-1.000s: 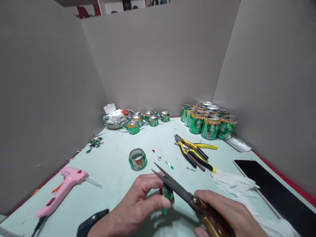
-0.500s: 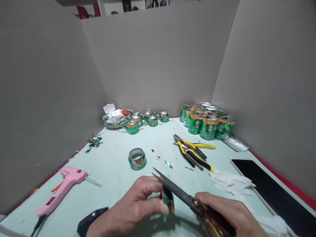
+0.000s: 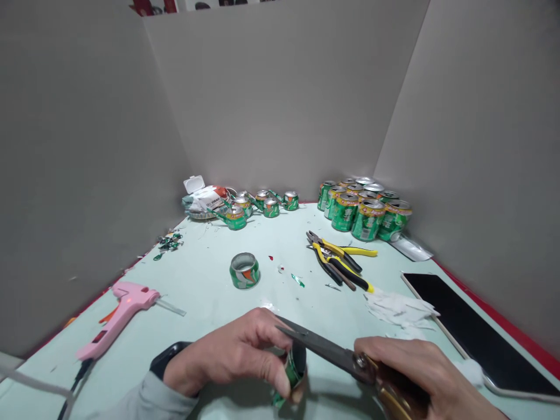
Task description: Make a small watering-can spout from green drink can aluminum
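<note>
Your left hand (image 3: 238,353) is pinching a curled green piece of thin metal (image 3: 294,368) between thumb and fingers, low at the front, and your right hand (image 3: 406,361) is gripping the brown-and-gold handles of the long dark-bladed scissors (image 3: 326,348). The blades are lying across the curl's upper rim, their tips parting slightly and pointing beside your left index finger; whether they are touching metal, you cannot tell from here. If the curl is turning in that light pinch, the tips could be sliding onto your finger. Squeezing too hard could be denting the thin wall, and its cut edge could be scratching your bare skin.

Beyond, a short open green can section (image 3: 245,277) is standing on the pale mint-green table (image 3: 210,291), and tiny shiny scraps are lying to its right. Yellow-and-black pliers (image 3: 339,256) are resting farther right, near crumpled white cloth or paper (image 3: 402,309) and a flat black-faced tablet (image 3: 476,338). A pink glue gun (image 3: 125,315) is lying at left; its nozzle, if hot, could be burning a stray forearm. Whole green-and-yellow cans (image 3: 367,221) are crowding the back right, small spouted can shapes (image 3: 236,217) the back left, and plain grey walls (image 3: 280,105) are enclosing everything.
</note>
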The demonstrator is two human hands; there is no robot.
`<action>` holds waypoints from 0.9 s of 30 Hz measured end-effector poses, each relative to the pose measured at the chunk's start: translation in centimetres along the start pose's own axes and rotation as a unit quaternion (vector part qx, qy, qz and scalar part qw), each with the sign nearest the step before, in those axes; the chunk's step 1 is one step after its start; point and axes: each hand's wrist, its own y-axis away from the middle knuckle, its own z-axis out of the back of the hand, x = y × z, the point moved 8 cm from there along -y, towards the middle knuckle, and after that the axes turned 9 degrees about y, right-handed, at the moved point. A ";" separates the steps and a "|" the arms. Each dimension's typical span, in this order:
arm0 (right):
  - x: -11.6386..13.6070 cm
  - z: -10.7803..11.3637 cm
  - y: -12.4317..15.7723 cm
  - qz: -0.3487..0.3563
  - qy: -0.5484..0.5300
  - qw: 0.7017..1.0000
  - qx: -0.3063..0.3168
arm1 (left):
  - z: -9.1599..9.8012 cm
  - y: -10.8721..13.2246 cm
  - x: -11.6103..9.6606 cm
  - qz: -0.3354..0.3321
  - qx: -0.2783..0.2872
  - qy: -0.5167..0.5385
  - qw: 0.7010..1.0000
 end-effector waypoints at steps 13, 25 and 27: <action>-1.7 0.5 0.4 -0.060 0.043 0.996 0.044 | 0.9 1.0 2.4 0.120 0.040 0.123 0.984; -0.8 -0.7 0.5 -0.033 0.039 0.989 0.139 | 0.0 0.7 2.4 0.125 0.086 0.127 0.980; -0.7 -0.7 0.5 -0.030 0.036 0.989 0.139 | 0.0 0.7 2.3 0.123 0.088 0.124 0.981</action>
